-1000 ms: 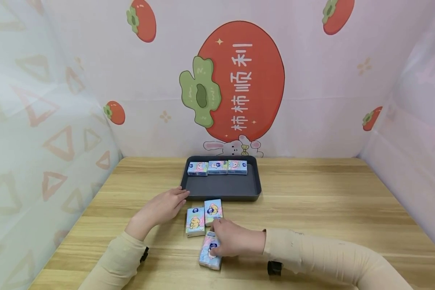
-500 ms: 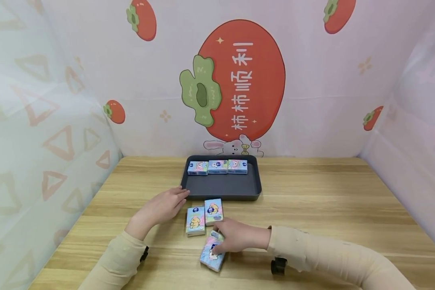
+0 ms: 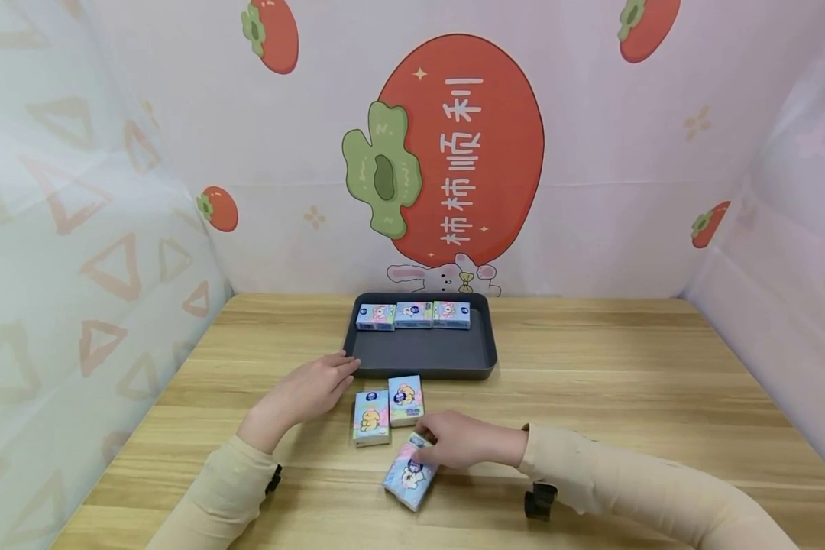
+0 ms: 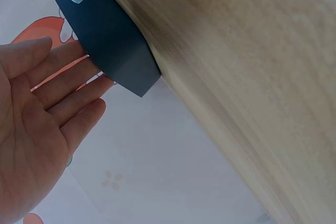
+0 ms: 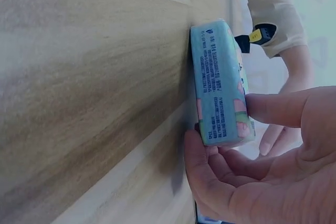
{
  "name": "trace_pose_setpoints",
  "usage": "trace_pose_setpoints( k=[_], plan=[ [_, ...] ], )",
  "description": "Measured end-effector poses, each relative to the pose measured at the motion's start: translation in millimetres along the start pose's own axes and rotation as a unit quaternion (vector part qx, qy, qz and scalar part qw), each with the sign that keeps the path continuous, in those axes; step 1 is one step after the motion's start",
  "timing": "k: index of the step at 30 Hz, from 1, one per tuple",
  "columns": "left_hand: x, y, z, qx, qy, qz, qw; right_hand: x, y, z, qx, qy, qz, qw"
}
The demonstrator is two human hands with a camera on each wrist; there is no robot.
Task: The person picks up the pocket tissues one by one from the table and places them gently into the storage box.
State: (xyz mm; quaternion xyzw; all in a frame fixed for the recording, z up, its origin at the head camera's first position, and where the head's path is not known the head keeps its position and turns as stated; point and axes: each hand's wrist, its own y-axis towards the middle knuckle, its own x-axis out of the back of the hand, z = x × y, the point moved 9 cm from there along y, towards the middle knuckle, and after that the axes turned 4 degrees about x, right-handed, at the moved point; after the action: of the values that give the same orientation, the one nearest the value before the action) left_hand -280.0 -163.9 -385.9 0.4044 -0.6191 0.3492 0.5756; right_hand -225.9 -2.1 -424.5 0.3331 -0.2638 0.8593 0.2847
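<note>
My right hand [image 3: 462, 439] pinches one end of a tissue pack [image 3: 411, 475] low over the table, thumb on its printed face and fingers at its far end; the right wrist view shows the lettered side of this pack [image 5: 216, 85]. My left hand [image 3: 314, 388] rests its straight fingers at the near left corner of a dark grey tray [image 3: 419, 355]; in the left wrist view the fingertips touch the tray's wall [image 4: 113, 45]. Two more blue tissue packs lie flat between my hands: one on the left [image 3: 371, 418], another on the right [image 3: 406, 401].
Inside the tray, along its back wall, lie three tissue packs in a row, the middle pack [image 3: 414, 315] among them. A wood-grain table [image 3: 591, 367] carries everything. Behind it hangs a cloth backdrop [image 3: 591, 191] printed with persimmons.
The pack under my right hand has turned, its near end swinging out to the left relative to the hand, as the hand has shifted slightly right. My left hand keeps its place at the tray.
</note>
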Motion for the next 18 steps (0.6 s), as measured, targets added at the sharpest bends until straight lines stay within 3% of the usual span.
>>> trace_pose_setpoints(
  k=[18],
  plan=[
    [-0.3,0.0,0.1,-0.002,-0.002,-0.002,1.0,24.6,-1.6,-11.3,0.013,0.072,-0.053,0.996]
  ],
)
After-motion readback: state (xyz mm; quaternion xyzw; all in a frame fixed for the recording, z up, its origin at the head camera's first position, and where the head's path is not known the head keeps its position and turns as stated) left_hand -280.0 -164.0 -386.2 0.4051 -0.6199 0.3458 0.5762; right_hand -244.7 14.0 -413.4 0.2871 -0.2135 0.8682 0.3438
